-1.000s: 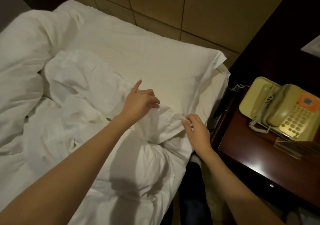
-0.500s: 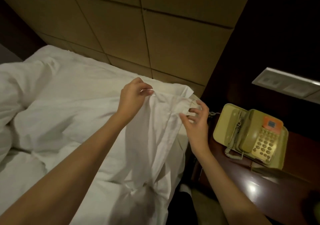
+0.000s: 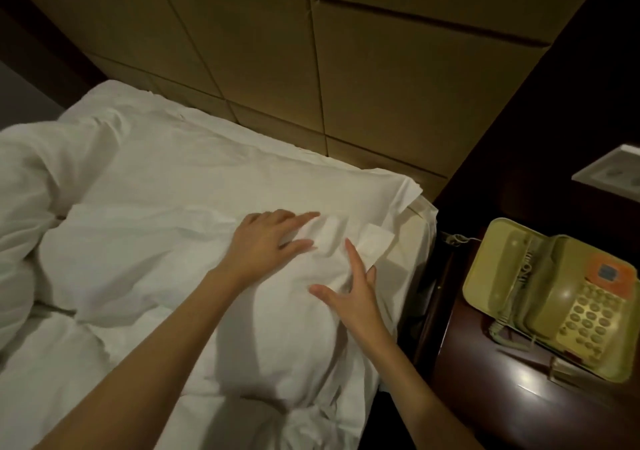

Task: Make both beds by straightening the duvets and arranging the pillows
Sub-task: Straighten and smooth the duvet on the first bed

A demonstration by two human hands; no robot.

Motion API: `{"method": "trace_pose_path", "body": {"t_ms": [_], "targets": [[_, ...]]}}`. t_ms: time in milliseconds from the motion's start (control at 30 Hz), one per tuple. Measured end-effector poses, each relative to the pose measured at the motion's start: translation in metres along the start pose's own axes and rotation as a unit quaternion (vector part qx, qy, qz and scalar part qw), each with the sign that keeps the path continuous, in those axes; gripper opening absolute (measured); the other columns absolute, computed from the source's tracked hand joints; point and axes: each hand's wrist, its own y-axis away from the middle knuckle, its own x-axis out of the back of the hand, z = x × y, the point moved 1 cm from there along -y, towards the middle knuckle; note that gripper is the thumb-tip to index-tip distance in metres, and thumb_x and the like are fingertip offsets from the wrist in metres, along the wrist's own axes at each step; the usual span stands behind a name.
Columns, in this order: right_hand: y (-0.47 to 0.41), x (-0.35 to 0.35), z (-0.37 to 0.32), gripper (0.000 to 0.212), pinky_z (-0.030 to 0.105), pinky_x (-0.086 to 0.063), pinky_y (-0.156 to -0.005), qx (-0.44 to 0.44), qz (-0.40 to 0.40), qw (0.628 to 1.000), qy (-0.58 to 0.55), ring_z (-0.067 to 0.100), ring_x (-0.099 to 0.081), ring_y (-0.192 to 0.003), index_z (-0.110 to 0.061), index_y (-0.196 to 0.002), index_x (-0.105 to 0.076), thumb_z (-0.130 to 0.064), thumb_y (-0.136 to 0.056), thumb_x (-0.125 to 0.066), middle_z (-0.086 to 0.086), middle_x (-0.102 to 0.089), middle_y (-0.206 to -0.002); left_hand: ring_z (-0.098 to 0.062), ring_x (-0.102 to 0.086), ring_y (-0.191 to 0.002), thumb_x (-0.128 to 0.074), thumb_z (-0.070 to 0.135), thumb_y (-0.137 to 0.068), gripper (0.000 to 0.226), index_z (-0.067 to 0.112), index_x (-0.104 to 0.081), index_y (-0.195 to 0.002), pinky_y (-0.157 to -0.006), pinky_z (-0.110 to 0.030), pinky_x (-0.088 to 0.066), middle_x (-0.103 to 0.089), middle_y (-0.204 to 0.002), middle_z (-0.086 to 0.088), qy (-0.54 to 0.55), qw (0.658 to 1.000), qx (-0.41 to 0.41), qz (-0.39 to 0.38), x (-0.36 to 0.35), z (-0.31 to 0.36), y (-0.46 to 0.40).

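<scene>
A white duvet (image 3: pixel 145 269) covers the bed against the padded headboard (image 3: pixel 346 69), bunched at far left, over the pillow (image 3: pixel 242 179). On the dark counter (image 3: pixel 519 408) at right sits a beige telephone (image 3: pixel 554 297). Both hands lie flat, fingers spread, on the duvet's near-right corner: left hand (image 3: pixel 266 242), right hand (image 3: pixel 353 294).
</scene>
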Motion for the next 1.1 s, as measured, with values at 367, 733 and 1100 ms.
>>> {"method": "trace_pose_path", "body": {"t_ms": [367, 733, 1100], "targets": [[0.014, -0.028, 0.007, 0.068, 0.004, -0.035, -0.089, 0.005, 0.045, 0.995, -0.084, 0.006, -0.045, -0.119, -0.038, -0.131, -0.041, -0.021, -0.076, -0.079, -0.015, -0.048, -0.127, -0.010, -0.061, -0.059, -0.029, 0.078, -0.082, 0.060, 0.045, -0.064, -0.117, -0.052, -0.019, -0.036, -0.052, -0.059, 0.009, 0.045, 0.995, 0.001, 0.093, 0.007, -0.038, 0.062], [-0.008, 0.059, -0.075, 0.058, -0.005, -0.033, -0.083, 0.111, 0.104, 0.983, -0.098, -0.005, -0.040, -0.113, -0.037, -0.126, -0.050, -0.015, -0.078, -0.076, -0.034, -0.046, -0.113, -0.012, -0.068, -0.093, -0.050, 0.073, -0.070, 0.056, 0.037, -0.071, -0.107, -0.078, -0.034, -0.053, -0.073, -0.101, 0.010, 0.113, 0.977, -0.009, 0.183, 0.077, 0.020, -0.014], [-0.045, 0.193, -0.130, 0.060, 0.007, -0.036, -0.083, 0.185, 0.172, 0.967, -0.046, -0.003, -0.042, -0.110, -0.040, -0.127, -0.044, -0.017, -0.080, -0.075, -0.023, -0.045, -0.121, -0.004, -0.066, -0.092, -0.051, 0.071, -0.073, 0.050, 0.039, -0.071, -0.107, -0.074, -0.028, -0.051, -0.071, -0.103, 0.016, 0.113, 0.959, -0.088, 0.246, 0.121, 0.125, -0.138]]}}
